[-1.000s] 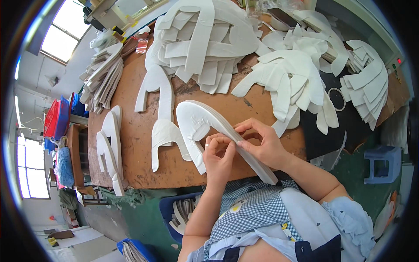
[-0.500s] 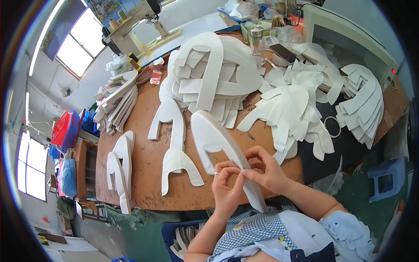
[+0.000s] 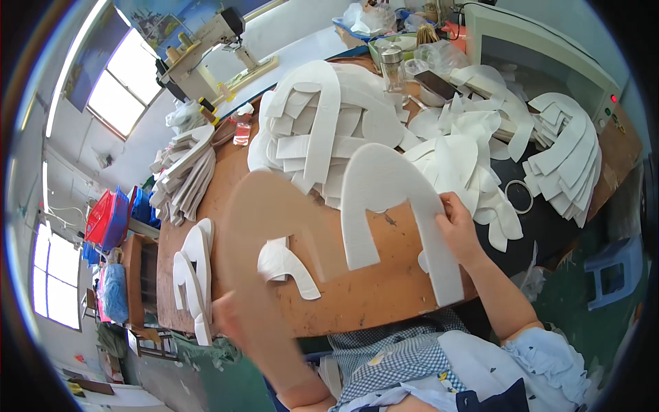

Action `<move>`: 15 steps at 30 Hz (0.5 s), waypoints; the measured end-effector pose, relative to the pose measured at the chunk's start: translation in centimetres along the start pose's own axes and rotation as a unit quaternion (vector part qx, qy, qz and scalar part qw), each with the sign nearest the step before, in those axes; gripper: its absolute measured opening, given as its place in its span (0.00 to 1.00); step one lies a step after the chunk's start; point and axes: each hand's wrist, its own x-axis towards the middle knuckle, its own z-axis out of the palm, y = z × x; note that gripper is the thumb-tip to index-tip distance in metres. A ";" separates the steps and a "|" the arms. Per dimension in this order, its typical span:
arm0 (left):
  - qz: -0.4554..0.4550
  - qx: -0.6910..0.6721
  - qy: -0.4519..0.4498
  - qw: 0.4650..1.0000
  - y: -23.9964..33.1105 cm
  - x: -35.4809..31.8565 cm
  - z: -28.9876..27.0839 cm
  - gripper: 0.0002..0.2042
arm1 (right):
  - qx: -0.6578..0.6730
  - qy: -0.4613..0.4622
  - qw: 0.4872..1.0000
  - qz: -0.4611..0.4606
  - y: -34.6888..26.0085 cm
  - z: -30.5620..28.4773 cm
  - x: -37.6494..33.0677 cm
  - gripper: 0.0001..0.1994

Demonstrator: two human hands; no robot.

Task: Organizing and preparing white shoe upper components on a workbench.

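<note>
apart from one another, the two hands each grip an arch-shaped piece above the scuffed brown worktable [image 3: 350, 302]. the right hand [image 3: 456, 230] is closed on the outer edge of a thick white padded arch [image 3: 388, 178], near the middle of its longer right leg; the arch is upright, its curve uppermost. the left hand [image 3: 233, 317], blurred, is closed at the left edge of a flat tan arch [image 3: 264, 226], whose longer leg covers part of the wrist; the exact finger placement cannot be told. the two arches stand side by side. behind the tan arch, a small white curved piece [image 3: 295, 271] lies partly hidden on the table. beyond the white arch rises a large layered pile of white arched pieces [image 3: 326, 137]; to its right spreads a loose heap of white curved pieces [image 3: 456, 161]. at the table's left side lie slender white arched pieces [image 3: 199, 275].
</note>
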 end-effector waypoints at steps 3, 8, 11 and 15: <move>0.065 0.092 0.137 0.984 -6.3 5.9 -6.0 0.07 | 0.129 -0.058 0.981 0.134 0.0 -1.2 -0.2 0.17; 0.314 -0.045 0.208 0.925 -0.9 16.3 -1.7 0.05 | -0.082 -0.149 0.983 0.076 1.8 0.4 -2.6 0.17; 0.225 -0.220 0.129 0.941 4.9 22.5 6.7 0.08 | -0.118 -0.178 0.977 -0.005 -0.1 2.2 -3.7 0.18; 0.325 -0.029 0.002 0.945 7.7 27.0 18.1 0.07 | -0.283 -0.077 0.942 -0.165 -2.4 1.4 -2.9 0.20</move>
